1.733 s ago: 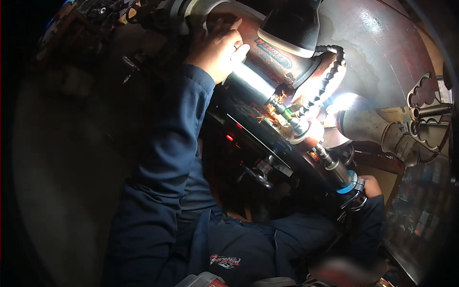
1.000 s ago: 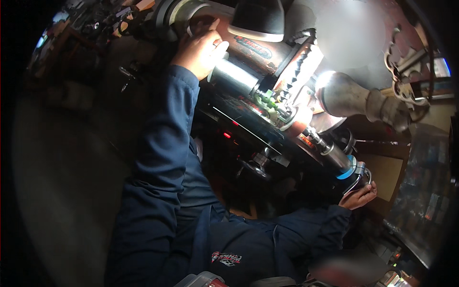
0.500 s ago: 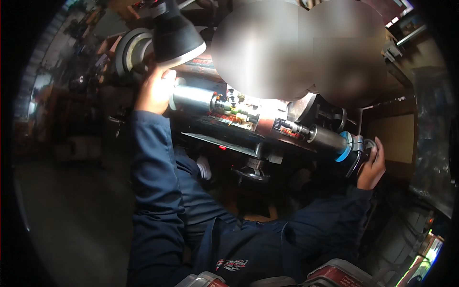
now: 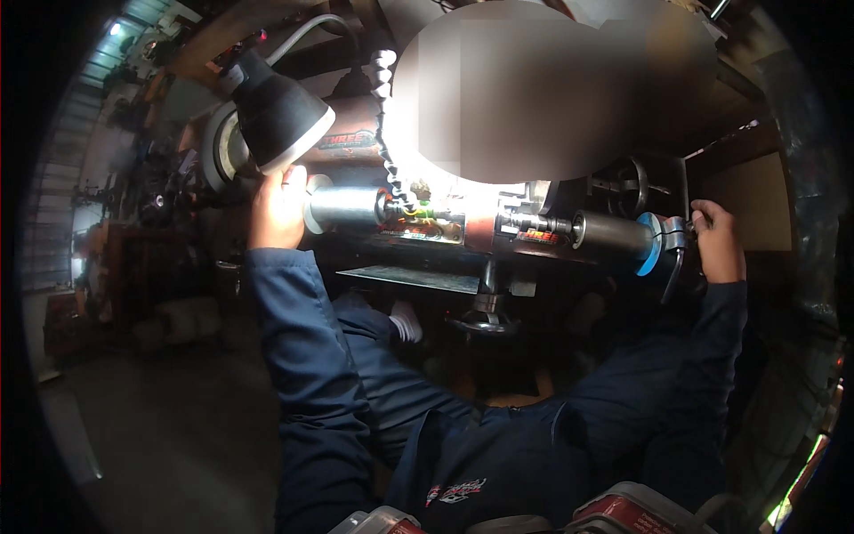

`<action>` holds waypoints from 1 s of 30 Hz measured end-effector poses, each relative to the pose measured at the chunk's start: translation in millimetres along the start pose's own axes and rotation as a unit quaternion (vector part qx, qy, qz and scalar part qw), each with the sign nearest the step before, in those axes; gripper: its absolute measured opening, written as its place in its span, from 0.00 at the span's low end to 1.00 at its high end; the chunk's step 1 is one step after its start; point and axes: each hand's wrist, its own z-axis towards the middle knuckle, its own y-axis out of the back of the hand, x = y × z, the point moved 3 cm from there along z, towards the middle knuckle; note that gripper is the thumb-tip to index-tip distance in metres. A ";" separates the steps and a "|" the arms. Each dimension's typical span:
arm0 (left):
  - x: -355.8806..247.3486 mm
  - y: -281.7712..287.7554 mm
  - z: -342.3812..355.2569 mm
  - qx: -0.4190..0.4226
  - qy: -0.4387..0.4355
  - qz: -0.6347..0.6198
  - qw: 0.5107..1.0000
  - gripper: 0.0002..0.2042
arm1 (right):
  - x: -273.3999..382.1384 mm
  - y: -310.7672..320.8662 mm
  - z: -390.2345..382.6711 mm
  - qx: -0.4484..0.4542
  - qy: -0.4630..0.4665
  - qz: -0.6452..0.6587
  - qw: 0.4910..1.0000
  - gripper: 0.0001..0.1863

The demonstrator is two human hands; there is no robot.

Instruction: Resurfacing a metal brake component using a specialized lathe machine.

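A long machine with a dark reddish-brown bed carries a bright metal cylinder (image 4: 347, 209) on its left part and a duller metal cylinder (image 4: 614, 234) on its right. My left hand (image 4: 277, 209) is closed at the pale disc (image 4: 314, 205) on the left cylinder's outer end, thumb uppermost, just under the lamp. My right hand (image 4: 719, 242) has curled fingers at the right end, beside a metal clamp (image 4: 675, 233) with a bent lever (image 4: 673, 276). What its fingertips hold is hard to make out. A blue ring (image 4: 650, 244) sits between the right cylinder and the clamp.
A black lamp (image 4: 280, 111) lights the left cylinder. Spindle fittings (image 4: 538, 222) lie between the cylinders. Below the bed are a flat metal plate (image 4: 409, 279) and a handwheel (image 4: 483, 320). Another wheel (image 4: 633, 185) stands behind. A large blurred area covers the back.
The view has shifted and turned, so the machine appears more level. My left hand stays at the left cylinder's end. My right hand has moved up beside the clamp, with its fingers more curled.
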 end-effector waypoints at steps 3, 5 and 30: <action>2.6 -1.5 0.9 0.004 0.011 0.007 1.000 0.15 | 5.4 0.3 -24.4 -0.140 0.064 -0.004 0.988 0.13; 5.3 -1.7 1.3 0.001 0.012 0.014 1.000 0.15 | 8.9 -8.2 -42.6 -0.201 0.079 0.030 0.976 0.13; -0.1 -1.2 2.8 0.025 0.039 -0.026 0.999 0.15 | -12.0 -5.1 22.2 0.095 0.008 0.052 0.994 0.12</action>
